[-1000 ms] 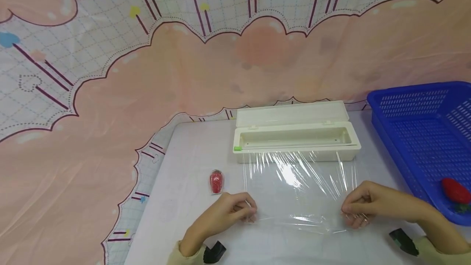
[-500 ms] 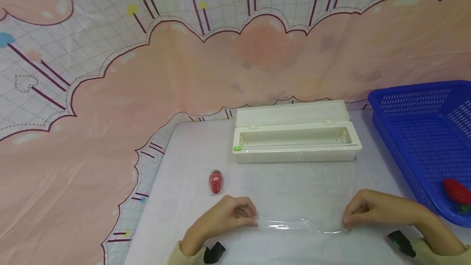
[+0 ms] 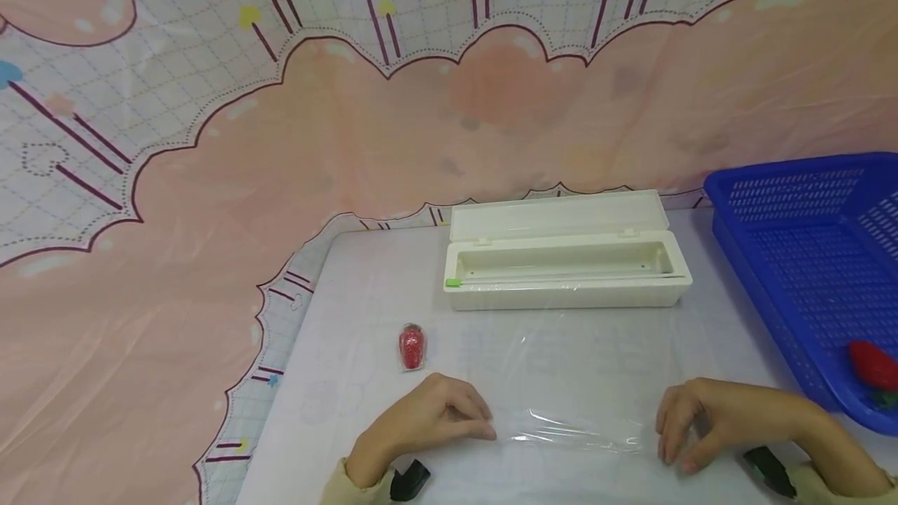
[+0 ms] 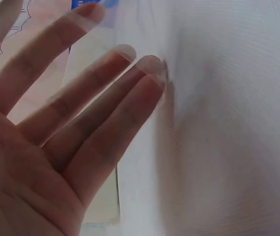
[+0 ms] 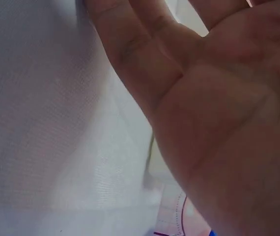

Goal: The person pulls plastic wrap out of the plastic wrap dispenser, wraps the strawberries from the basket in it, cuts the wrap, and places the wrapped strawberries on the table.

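A sheet of clear cling film [image 3: 575, 435] stretches over the white table from the front of a cream cling film box [image 3: 568, 296]. My left hand [image 3: 438, 415] is at the film's near left corner. In the left wrist view its fingers [image 4: 115, 118] are fairly straight and apart, with film over the fingertips. My right hand [image 3: 726, 421] rests at the near right corner, thumb and fingers spread apart; its palm [image 5: 223, 113] fills much of the right wrist view. A film-wrapped strawberry [image 3: 411, 347] lies beyond my left hand.
The box's lid [image 3: 557, 215] stands open at the back, with a green slider [image 3: 453, 283] at its left front edge. On the right is a blue plastic basket [image 3: 761, 287] holding an unwrapped strawberry [image 3: 872, 365]. A patterned cloth [image 3: 449, 123] hangs behind the table.
The taut film has been lowered onto the table. My right hand has moved slightly nearer and its thumb has parted from the fingers. My left hand has shifted slightly right.
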`<state>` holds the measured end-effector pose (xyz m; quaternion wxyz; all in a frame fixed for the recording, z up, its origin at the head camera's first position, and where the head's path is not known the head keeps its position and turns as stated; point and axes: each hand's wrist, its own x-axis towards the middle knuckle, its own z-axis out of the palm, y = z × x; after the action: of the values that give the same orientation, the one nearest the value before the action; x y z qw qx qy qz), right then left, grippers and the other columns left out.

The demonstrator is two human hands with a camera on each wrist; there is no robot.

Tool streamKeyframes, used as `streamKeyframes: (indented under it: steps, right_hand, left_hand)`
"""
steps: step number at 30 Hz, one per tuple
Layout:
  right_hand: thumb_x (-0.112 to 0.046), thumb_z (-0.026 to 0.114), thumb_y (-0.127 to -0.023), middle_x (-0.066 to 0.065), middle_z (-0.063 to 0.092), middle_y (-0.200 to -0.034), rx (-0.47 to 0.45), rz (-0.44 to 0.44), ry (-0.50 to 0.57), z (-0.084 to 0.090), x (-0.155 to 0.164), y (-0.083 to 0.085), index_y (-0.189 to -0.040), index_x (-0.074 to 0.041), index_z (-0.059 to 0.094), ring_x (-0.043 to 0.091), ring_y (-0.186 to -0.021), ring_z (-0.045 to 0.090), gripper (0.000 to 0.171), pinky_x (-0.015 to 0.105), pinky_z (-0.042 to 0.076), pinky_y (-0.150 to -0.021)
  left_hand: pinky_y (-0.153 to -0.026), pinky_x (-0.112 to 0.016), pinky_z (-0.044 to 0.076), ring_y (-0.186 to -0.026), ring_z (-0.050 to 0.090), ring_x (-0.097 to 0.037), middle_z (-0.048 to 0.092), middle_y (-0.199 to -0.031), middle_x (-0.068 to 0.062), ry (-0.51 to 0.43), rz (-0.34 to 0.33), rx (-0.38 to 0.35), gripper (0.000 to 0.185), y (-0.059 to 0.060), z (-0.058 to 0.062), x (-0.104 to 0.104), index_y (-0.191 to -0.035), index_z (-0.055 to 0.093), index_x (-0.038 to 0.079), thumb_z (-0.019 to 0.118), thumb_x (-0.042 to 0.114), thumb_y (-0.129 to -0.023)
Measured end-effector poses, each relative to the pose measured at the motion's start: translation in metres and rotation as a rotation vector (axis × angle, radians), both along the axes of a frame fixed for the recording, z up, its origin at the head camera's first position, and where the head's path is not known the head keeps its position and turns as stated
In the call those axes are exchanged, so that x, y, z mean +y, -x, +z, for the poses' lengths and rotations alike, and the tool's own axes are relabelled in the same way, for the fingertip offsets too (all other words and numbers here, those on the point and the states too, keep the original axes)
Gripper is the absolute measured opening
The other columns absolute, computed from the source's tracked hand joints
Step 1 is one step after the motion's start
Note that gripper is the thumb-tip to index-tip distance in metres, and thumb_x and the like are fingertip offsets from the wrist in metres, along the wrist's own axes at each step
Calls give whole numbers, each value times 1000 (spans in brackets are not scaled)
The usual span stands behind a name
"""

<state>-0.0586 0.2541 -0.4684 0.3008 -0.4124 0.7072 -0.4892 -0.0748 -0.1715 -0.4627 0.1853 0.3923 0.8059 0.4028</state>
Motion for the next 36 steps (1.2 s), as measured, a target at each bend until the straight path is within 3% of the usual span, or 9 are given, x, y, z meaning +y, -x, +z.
streamKeyframes:
  steps: [7, 13, 19, 22, 26, 31, 36]
  right_hand:
    - [-10, 68, -92, -5, 73, -99, 40, -17, 13, -1, -2, 0, -105, -17, 77, 5, -92, 64, 17, 24, 52, -73]
    - [-6, 53, -101, -4, 74, -96, -62, -51, -12, -2, -4, 1, -97, -16, 78, 8, -92, 66, 27, 24, 50, -77]
    - [-1, 40, -105, 0, 75, -98, -114, -49, -3, -4, -1, 1, -103, -12, 76, 11, -98, 67, 38, 23, 52, -84]
    - [-2, 48, -102, 3, 76, -93, -143, -56, 11, -8, -1, 0, -108, -6, 73, 8, -93, 68, 26, 21, 53, -81]
    - [-3, 64, -93, 6, 74, -81, -116, -69, 30, -14, -5, -2, -108, 0, 71, 2, -81, 67, 17, 22, 55, -70]
    - [-8, 75, -84, -2, 71, -74, 17, -93, -13, -18, -8, -3, -103, -9, 72, -8, -71, 54, 19, 19, 48, -55]
    - [-13, 78, -82, -10, 68, -76, 70, -94, -43, -19, -8, -6, -104, -17, 69, -6, -72, 51, 25, 19, 45, -56]
  left_hand:
    - [-76, -15, 53, -84, 64, 6, 73, -89, 10, 33, 28, 13, 28, -2, -2, 1, -78, 80, 14, 65, 30, -97]
    - [-79, -14, 51, -84, 63, 8, 72, -84, 14, 53, 68, 55, 37, -8, -4, 3, -66, 75, 16, 64, 31, -97]
    - [-74, -8, 47, -77, 59, 8, 70, -81, 19, 85, 90, 193, 13, -13, -11, 5, -81, 78, 22, 75, 31, -89]
    - [-71, -7, 45, -75, 57, 6, 71, -83, 18, 102, 109, 238, 6, -14, -15, 7, -89, 77, 22, 78, 27, -86]
    - [-70, -6, 45, -74, 56, 7, 70, -81, 17, 142, 153, 244, 16, -17, -17, 12, -96, 75, 20, 80, 26, -83]
    - [-73, -10, 44, -75, 53, 6, 64, -77, 20, 209, 180, 257, 28, -20, -16, 16, -97, 73, 21, 86, 33, -75]
    - [-75, -12, 45, -80, 53, 4, 62, -80, 20, 258, 182, 292, 36, -24, -16, 14, -99, 74, 23, 88, 38, -70]
